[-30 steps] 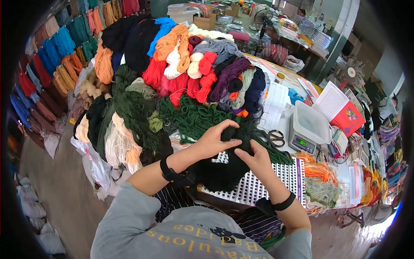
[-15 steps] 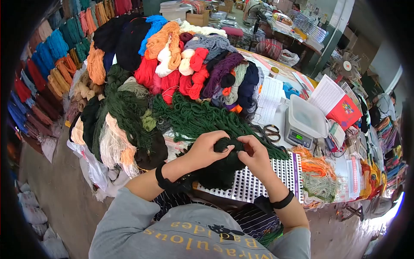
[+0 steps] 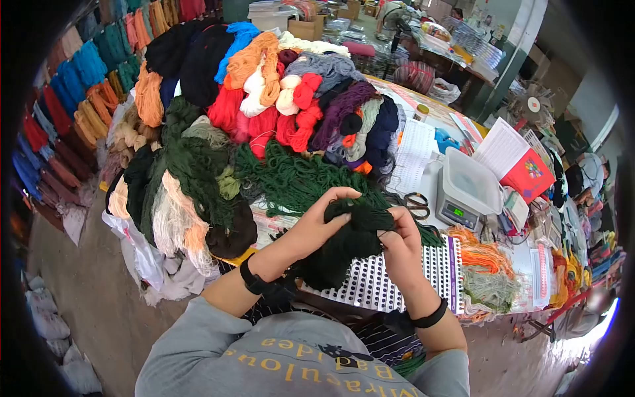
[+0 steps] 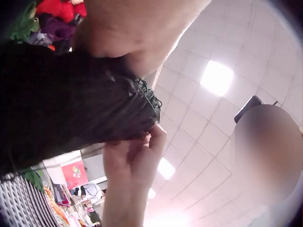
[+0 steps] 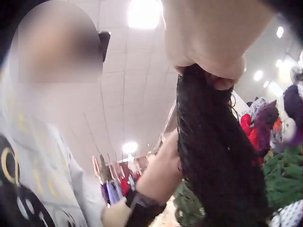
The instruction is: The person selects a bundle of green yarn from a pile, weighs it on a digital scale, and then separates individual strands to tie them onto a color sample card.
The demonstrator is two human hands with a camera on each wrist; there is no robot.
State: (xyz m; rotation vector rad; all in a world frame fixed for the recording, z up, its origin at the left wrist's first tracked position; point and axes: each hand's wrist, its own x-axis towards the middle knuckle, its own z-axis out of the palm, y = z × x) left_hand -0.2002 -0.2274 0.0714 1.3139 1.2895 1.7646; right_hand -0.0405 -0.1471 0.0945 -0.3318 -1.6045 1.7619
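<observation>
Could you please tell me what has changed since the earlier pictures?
The right hand has moved slightly rightward, away from the left hand, so more of the dark green yarn bundle shows between their thumbs. Both hands still hold it. The scissors, scale and red yarn stayed put.

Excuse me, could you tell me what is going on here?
A person in a grey T-shirt holds a bundle of dark green yarn over the near edge of the table. The left hand grips one side; the right hand pinches the other. Loose green skeins lie beyond it; scissors and a digital scale sit untouched to the right.
</observation>
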